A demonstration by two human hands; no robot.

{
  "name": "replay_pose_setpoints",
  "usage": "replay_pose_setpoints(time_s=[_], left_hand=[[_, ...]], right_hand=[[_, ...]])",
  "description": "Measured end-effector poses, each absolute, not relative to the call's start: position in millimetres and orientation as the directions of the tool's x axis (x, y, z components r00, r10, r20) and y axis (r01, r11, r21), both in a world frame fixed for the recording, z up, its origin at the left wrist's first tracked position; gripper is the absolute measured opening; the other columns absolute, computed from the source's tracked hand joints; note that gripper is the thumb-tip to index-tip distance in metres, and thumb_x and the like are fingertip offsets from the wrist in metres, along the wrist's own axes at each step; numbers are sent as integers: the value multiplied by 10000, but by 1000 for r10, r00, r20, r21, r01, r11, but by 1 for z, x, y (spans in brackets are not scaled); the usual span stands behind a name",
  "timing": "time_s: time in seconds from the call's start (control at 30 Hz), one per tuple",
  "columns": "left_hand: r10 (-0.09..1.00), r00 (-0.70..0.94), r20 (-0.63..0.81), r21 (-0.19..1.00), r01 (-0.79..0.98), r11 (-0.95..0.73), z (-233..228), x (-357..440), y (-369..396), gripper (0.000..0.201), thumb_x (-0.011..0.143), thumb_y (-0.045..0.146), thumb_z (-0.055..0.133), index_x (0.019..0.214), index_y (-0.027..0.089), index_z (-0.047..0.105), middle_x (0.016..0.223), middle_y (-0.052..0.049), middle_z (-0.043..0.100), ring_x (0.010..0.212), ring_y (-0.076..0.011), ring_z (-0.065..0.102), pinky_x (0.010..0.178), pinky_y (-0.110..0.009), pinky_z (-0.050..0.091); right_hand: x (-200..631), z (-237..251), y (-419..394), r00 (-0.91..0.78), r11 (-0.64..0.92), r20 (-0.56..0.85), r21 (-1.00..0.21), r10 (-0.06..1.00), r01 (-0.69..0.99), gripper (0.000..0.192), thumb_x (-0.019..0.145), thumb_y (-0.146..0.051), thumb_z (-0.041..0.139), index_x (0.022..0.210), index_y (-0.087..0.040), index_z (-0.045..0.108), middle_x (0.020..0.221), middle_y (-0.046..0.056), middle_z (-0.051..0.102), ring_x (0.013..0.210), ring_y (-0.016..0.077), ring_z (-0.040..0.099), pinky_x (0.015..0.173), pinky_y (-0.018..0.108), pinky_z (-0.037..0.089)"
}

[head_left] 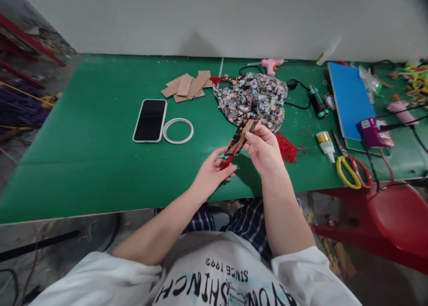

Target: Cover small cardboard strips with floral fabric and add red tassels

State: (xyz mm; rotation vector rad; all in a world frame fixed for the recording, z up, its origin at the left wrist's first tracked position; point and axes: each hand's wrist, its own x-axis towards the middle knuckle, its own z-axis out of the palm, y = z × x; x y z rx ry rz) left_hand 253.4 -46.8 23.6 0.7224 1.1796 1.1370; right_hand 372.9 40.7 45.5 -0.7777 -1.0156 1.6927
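Fabric-covered card strip (239,139), held slantwise above the green table (100,154) near its front edge, pinched at its upper end by the right hand (264,148) and at its red lower tip by the left hand (214,172), with the floral cloth (254,96) at 12 o'clock: wrapping step apparently under way, needing steady tension.

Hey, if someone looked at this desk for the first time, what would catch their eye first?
Probably the two hands at the near edge of the green table: the left hand and right hand pinch a strip of floral fabric between them. Just behind lies a crumpled floral cloth, with a dark phone and white ring to the left.
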Motion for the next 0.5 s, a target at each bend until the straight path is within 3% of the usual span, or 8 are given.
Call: replay_pose_setpoints(time_s=[0.13, 0.33, 0.5], left_hand=[[915, -70, -397, 890, -274, 365, 23, 247, -53, 629, 702, 240, 663, 1264, 138, 400, 714, 3, 611, 549, -95, 582, 452, -182, 446], [901, -125, -416, 902, -181, 391, 25, 234, -65, 636, 764, 247, 595, 1339, 153, 339, 688, -5, 619, 515, -88, 550, 386, -163, 415], [895, -170, -412, 911, -80, 405, 25, 220, -66, 611, 784, 279, 570, 1338, 176, 333, 717, -15, 627, 535, -103, 570, 388, -167, 412]], right_hand=[[367, 36, 45, -270, -208, -123, -926, 955, -316, 210, 629, -248, 708, 746, -201, 540, 660, -69, 574, 527, 28, 514, 435, 128, 402], [362, 24, 47, -230, -181, -146, -974, 962, -138, 471, 641, -222, 675, 1063, -251, 468, 563, -95, 473, 516, 76, 529, 427, 171, 458], [359, 18, 43, -251, -163, -160, -987, 955, 12, 625, 651, -190, 637, 1217, -271, 384, 745, -41, 530, 545, 90, 559, 481, 246, 539]])
